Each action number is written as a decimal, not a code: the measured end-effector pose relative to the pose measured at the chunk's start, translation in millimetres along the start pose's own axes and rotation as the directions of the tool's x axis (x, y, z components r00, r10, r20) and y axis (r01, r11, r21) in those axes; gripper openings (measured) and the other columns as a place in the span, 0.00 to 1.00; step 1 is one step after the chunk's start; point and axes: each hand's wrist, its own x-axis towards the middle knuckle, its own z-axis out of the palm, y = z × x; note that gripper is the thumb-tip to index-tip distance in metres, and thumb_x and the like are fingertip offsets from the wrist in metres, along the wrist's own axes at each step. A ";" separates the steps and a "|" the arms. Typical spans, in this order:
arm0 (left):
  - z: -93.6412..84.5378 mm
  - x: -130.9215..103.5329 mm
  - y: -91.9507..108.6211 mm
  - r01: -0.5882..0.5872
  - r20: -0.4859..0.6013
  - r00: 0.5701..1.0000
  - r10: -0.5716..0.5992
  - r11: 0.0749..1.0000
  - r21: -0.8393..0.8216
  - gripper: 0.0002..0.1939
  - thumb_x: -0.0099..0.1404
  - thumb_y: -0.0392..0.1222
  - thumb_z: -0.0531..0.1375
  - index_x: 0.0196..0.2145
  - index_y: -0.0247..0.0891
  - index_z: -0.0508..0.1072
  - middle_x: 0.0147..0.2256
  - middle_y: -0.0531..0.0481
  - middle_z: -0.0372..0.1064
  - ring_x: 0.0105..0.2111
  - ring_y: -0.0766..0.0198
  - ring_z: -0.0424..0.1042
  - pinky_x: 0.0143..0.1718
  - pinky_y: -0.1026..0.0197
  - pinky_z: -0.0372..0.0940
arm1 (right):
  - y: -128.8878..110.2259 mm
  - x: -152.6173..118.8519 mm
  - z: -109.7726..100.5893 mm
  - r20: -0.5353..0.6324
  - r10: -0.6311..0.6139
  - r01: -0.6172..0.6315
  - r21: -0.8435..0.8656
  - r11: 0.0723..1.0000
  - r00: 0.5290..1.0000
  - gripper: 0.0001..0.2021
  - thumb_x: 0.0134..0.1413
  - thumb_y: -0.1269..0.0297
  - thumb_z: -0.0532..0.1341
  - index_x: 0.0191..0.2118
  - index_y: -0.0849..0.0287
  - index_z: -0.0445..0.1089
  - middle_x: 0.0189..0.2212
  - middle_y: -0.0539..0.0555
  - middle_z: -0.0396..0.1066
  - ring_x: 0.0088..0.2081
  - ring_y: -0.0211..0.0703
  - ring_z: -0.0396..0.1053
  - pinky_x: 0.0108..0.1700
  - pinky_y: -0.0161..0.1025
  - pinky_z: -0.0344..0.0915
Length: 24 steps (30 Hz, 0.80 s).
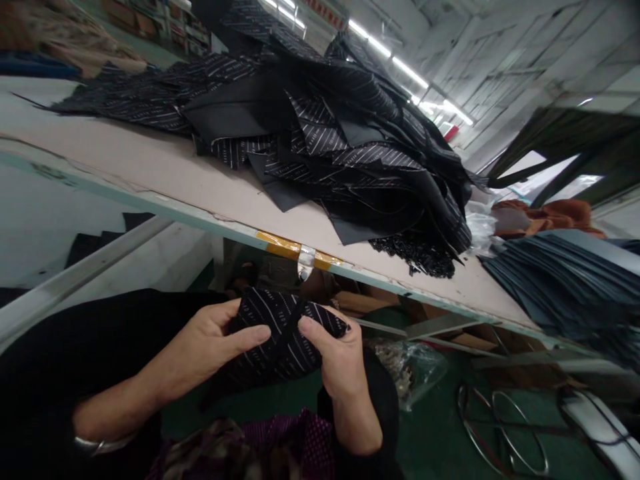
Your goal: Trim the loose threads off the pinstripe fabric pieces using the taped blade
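Yellow tape point(277, 245) runs along the near edge of the workbench point(165, 173). At the workbench's right end are stacked blue-grey panels point(560, 267) and rust-orange cloth point(565, 215). Lower than the workbench lies a clear plastic bag point(423, 373); fluorescent tubes point(370, 39) shine above it.

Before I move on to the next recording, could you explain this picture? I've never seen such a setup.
There is no machine here: a camera worn on a person's head looks forward and down at their bare hands. The left hand and right hand both hold a patterned cloth, thumbs on top, below the edge of a long table. On that table lies a heap of dark fabric, with a stack of blue-grey pieces farther right.
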 end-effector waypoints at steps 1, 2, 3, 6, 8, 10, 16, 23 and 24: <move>4.2 2.2 5.4 -0.033 -0.022 0.999 0.034 0.999 0.043 0.15 0.53 0.49 0.76 0.35 0.41 0.85 0.32 0.51 0.83 0.34 0.57 0.79 0.36 0.65 0.73 | -0.1 0.0 -1.5 0.012 -0.022 0.023 -0.029 0.999 1.000 0.09 0.45 0.62 0.76 0.34 0.57 0.84 0.30 0.50 0.81 0.30 0.41 0.74 0.37 0.38 0.72; 8.5 4.5 10.3 -0.060 -0.042 0.997 0.063 0.995 0.078 0.12 0.53 0.48 0.76 0.33 0.41 0.85 0.30 0.52 0.82 0.32 0.60 0.78 0.34 0.67 0.71 | -0.3 -0.4 -2.7 0.028 -0.047 0.049 -0.068 0.996 0.998 0.09 0.46 0.63 0.76 0.37 0.56 0.84 0.32 0.50 0.82 0.33 0.43 0.76 0.40 0.38 0.73; 12.8 6.5 14.2 -0.083 -0.058 0.994 0.089 0.991 0.101 0.11 0.53 0.47 0.76 0.32 0.41 0.84 0.28 0.53 0.81 0.29 0.62 0.76 0.32 0.69 0.70 | -0.4 -1.2 -3.5 0.043 -0.075 0.080 -0.109 0.991 0.996 0.09 0.48 0.64 0.75 0.38 0.55 0.85 0.34 0.50 0.83 0.36 0.44 0.77 0.43 0.39 0.73; 23.5 10.4 18.9 -0.094 -0.076 0.992 0.101 0.992 0.085 0.10 0.55 0.48 0.75 0.29 0.40 0.83 0.24 0.55 0.77 0.25 0.67 0.71 0.28 0.71 0.65 | 0.2 -4.7 -4.2 0.072 -0.181 0.192 -0.202 0.960 0.981 0.09 0.52 0.67 0.72 0.40 0.51 0.85 0.37 0.49 0.83 0.40 0.44 0.78 0.46 0.38 0.72; 28.6 11.0 17.2 -0.058 -0.083 0.995 0.060 0.998 0.026 0.12 0.54 0.49 0.75 0.28 0.38 0.83 0.23 0.55 0.76 0.24 0.68 0.71 0.27 0.71 0.64 | 2.2 -6.5 -4.0 0.078 -0.252 0.263 -0.224 0.938 0.965 0.09 0.54 0.68 0.71 0.41 0.50 0.84 0.38 0.49 0.83 0.40 0.43 0.78 0.46 0.37 0.72; 32.5 11.2 14.3 -0.014 -0.105 0.994 0.007 0.998 -0.059 0.14 0.51 0.49 0.76 0.26 0.37 0.82 0.23 0.54 0.76 0.25 0.67 0.71 0.27 0.71 0.64 | 5.0 -6.9 -4.1 0.084 -0.313 0.324 -0.226 0.919 0.946 0.09 0.55 0.70 0.70 0.40 0.50 0.84 0.35 0.49 0.82 0.38 0.41 0.78 0.43 0.36 0.72; 41.8 19.3 8.8 0.107 -0.116 0.981 -0.155 0.933 -0.345 0.18 0.42 0.47 0.80 0.20 0.35 0.78 0.20 0.53 0.74 0.22 0.68 0.70 0.25 0.69 0.64 | 3.5 -8.5 -4.7 0.224 -0.626 0.663 -0.336 0.670 0.747 0.13 0.59 0.79 0.66 0.44 0.54 0.82 0.34 0.52 0.80 0.35 0.39 0.76 0.38 0.36 0.71; 40.6 16.9 4.5 0.157 -0.103 0.971 -0.216 0.899 -0.410 0.22 0.37 0.49 0.82 0.26 0.35 0.83 0.25 0.51 0.79 0.27 0.65 0.74 0.30 0.67 0.69 | -2.3 -8.9 2.1 0.251 -0.750 0.772 -0.392 0.500 0.613 0.15 0.60 0.82 0.63 0.46 0.57 0.80 0.35 0.53 0.79 0.36 0.39 0.74 0.40 0.36 0.71; 40.2 14.5 3.6 0.139 -0.109 0.974 -0.198 0.906 -0.399 0.23 0.37 0.50 0.82 0.28 0.35 0.84 0.27 0.50 0.81 0.29 0.64 0.76 0.33 0.67 0.70 | -1.5 -7.3 2.3 0.181 -0.733 0.733 -0.385 0.561 0.656 0.16 0.60 0.82 0.64 0.45 0.54 0.81 0.35 0.52 0.79 0.36 0.39 0.75 0.40 0.35 0.71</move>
